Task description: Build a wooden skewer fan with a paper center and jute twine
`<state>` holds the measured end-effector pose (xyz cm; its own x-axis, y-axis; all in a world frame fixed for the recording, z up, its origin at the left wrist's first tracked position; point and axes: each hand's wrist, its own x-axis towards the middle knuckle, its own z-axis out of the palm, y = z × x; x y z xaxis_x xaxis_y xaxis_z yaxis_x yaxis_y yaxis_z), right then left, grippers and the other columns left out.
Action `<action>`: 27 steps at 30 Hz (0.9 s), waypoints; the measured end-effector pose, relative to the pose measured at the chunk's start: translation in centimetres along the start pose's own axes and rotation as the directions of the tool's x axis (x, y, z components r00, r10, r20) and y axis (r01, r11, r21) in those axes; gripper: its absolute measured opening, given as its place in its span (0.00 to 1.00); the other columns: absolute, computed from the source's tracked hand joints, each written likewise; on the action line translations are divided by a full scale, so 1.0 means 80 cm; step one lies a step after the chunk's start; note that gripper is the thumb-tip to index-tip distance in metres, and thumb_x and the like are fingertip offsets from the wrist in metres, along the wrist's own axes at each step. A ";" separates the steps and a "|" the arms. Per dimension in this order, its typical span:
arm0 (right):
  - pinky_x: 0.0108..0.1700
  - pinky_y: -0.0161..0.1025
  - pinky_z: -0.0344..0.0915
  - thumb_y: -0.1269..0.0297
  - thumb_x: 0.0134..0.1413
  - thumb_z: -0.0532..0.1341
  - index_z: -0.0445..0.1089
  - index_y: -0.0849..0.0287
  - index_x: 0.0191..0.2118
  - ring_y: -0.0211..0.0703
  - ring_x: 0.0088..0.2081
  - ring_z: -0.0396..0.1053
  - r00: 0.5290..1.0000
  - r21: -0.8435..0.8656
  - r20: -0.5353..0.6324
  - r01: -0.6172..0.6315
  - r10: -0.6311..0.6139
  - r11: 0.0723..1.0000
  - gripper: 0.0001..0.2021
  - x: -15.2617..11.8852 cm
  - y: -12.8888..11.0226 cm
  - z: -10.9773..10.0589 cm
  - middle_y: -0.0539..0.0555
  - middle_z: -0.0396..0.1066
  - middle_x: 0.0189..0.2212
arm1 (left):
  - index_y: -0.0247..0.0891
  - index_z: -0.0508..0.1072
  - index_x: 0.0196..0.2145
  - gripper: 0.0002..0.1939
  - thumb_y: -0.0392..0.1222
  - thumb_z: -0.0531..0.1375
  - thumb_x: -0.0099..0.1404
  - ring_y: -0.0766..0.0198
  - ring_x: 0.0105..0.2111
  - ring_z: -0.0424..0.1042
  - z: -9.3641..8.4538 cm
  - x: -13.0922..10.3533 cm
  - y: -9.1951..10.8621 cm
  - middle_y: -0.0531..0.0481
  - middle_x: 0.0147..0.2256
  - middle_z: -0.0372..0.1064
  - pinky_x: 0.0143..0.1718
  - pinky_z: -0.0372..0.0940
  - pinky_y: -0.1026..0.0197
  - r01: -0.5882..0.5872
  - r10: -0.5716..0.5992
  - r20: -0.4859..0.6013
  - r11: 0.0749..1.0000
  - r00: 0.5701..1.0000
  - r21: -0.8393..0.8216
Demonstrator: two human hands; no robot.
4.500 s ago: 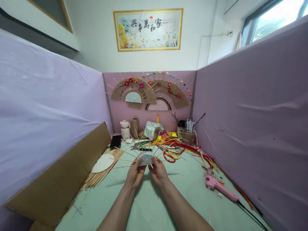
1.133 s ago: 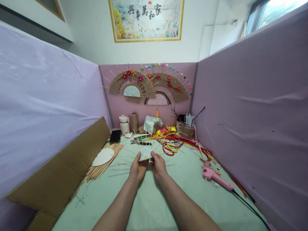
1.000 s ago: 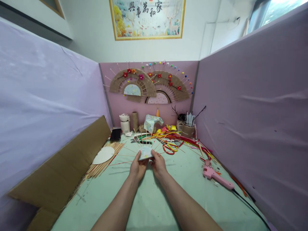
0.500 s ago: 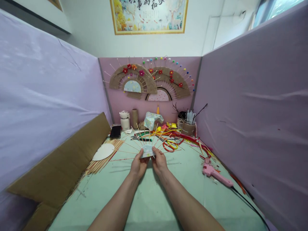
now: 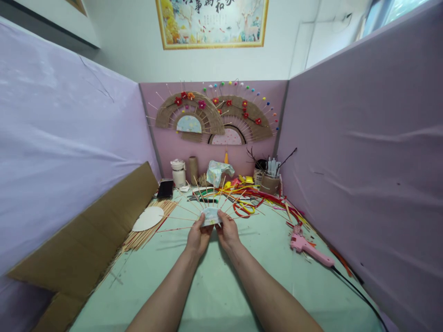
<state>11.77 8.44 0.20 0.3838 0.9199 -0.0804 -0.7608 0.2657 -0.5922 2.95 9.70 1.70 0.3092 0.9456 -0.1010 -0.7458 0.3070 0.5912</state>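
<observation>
Left hand [image 5: 196, 239] and right hand [image 5: 228, 233] grip a fabric-covered half-circle [image 5: 211, 216] between fingers. Sticks [image 5: 183, 208] fan outward; no weaving or flowers adorn them.

You face a pale wall [image 5: 121, 37] above lilac side panels [image 5: 363, 138]; daylight enters through the window [image 5: 404, 11] at upper right.

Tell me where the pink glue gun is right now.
In the head view, the pink glue gun lies on the table's right side, beside the purple partition, well right of the right hand.
</observation>
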 end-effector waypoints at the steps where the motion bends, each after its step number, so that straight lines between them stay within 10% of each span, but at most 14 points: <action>1: 0.31 0.35 0.64 0.60 0.37 0.73 0.75 0.60 0.28 0.40 0.28 0.70 1.000 0.009 0.001 -0.012 0.012 1.000 0.12 0.000 0.001 0.000 0.51 0.76 0.25 | 0.31 0.77 0.36 0.07 0.37 0.64 0.60 0.63 0.30 0.76 0.000 0.000 0.000 0.45 0.32 0.78 0.35 0.69 0.63 -0.008 0.008 0.003 1.000 1.000 0.013; 27: 0.40 0.37 0.68 0.65 0.35 0.74 0.71 0.54 0.28 0.38 0.32 0.72 0.995 0.140 0.039 -0.098 0.094 0.985 0.12 0.004 0.000 -0.002 0.45 0.75 0.27 | 0.33 0.78 0.29 0.12 0.37 0.71 0.45 0.65 0.30 0.73 0.019 -0.016 -0.007 0.50 0.28 0.77 0.39 0.65 0.62 -0.297 0.316 -0.056 0.929 0.947 0.219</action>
<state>11.95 8.70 0.07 0.2903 0.9513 -0.1042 -0.8606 0.2119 -0.4632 3.88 8.18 2.70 0.0243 0.9986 0.0468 -0.6557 -0.0194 0.7548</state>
